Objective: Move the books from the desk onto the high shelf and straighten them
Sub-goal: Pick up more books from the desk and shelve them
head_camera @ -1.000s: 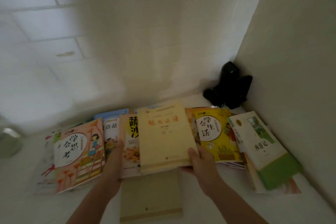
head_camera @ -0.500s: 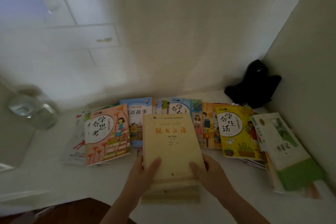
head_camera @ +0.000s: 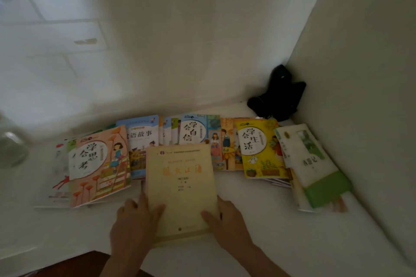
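The cream-covered book (head_camera: pixel 181 189) lies flat on the white shelf (head_camera: pixel 258 231), long axis running away from the person, title upright to them. The left hand (head_camera: pixel 135 220) grips its near-left edge, thumb on the cover; the right hand (head_camera: pixel 225 216) grips the near-right corner likewise. Behind it, picture books (head_camera: pixel 258 148) lie fanned in a row.

Colours of the books on the white shelf (head_camera: pixel 258 231)

The front book (head_camera: pixel 181 189) is pale yellow with orange title; left one (head_camera: pixel 99 164) pink with orange flowers; another (head_camera: pixel 261 148) bright yellow; right-edge one (head_camera: pixel 313 164) white with green band.
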### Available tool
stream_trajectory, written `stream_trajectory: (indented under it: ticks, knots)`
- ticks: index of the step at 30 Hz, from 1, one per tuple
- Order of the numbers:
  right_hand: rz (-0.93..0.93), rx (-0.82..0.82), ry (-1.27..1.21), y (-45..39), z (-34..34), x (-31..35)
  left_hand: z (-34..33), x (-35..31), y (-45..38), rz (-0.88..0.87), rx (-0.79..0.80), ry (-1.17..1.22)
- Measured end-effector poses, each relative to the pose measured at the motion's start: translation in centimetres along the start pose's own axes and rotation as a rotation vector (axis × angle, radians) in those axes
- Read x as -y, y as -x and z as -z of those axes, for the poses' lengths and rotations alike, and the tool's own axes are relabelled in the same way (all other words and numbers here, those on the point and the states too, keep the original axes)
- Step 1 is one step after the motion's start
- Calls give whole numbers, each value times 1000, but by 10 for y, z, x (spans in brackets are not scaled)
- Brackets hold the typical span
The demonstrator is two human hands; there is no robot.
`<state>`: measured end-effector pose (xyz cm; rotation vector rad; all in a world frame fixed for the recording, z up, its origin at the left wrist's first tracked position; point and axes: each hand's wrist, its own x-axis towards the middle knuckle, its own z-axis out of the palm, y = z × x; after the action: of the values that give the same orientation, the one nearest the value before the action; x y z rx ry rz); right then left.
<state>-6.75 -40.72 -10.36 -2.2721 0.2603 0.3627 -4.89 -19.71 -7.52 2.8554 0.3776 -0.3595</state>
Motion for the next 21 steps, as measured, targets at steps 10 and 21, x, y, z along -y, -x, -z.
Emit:
stream_trajectory:
  ticks: [10, 21]
  knots:
    - [33, -648, 102, -14, 161, -80, -4, -180, -13, -407, 234, 598]
    - [-314, -195, 437, -2, 203, -182, -87, -350, 13, -143, 446, 678]
